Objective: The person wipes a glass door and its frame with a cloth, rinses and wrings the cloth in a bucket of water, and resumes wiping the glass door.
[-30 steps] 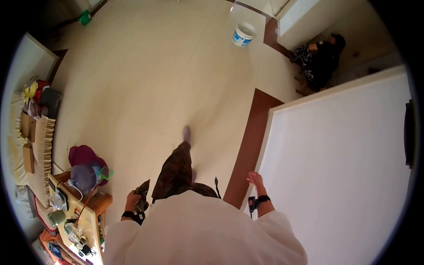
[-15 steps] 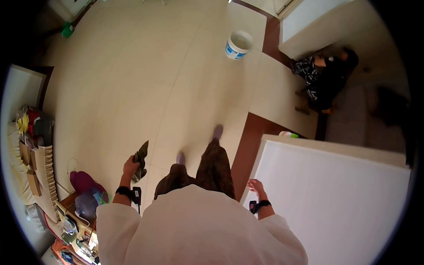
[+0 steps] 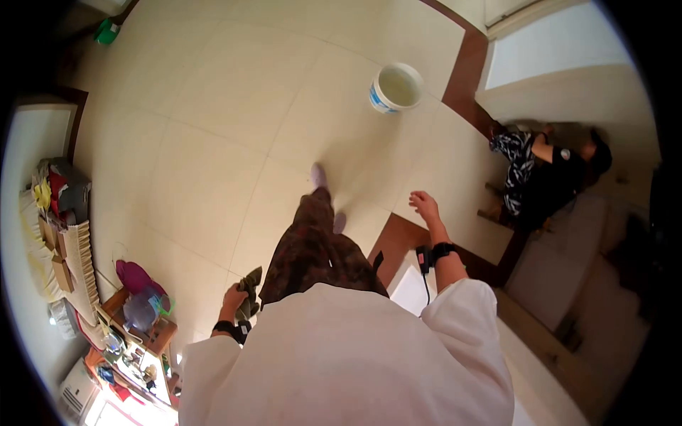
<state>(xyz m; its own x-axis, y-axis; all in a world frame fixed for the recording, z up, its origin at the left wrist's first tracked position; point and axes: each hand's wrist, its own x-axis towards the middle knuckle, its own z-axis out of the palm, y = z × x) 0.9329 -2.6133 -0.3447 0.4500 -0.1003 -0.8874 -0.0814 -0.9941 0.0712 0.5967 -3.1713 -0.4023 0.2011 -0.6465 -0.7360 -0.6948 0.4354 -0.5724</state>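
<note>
My left hand (image 3: pixel 233 297) is closed round a crumpled dark green cloth (image 3: pixel 249 291), held low beside my left thigh. Over the tiled floor, my right hand (image 3: pixel 424 204) is held out with its fingers a little bent and apart, holding nothing. A white bucket (image 3: pixel 398 86) with a blue label stands on the floor beyond my right hand, with what looks like cloudy water inside. Neither hand touches it. Each wrist wears a black strap with a small device.
At the right, a person in dark clothes (image 3: pixel 554 170) sits low by the wall. A cluttered table (image 3: pixel 168 383) and purple seat (image 3: pixel 135 277) are at lower left, with a covered sofa (image 3: pixel 84 263) beyond. A green container (image 3: pixel 106 32) stands at the far left.
The bucket appears nearer and lower in view as I step forward. My right hand has swung forward and out past the white partition. The cloth stays in my left hand.
</note>
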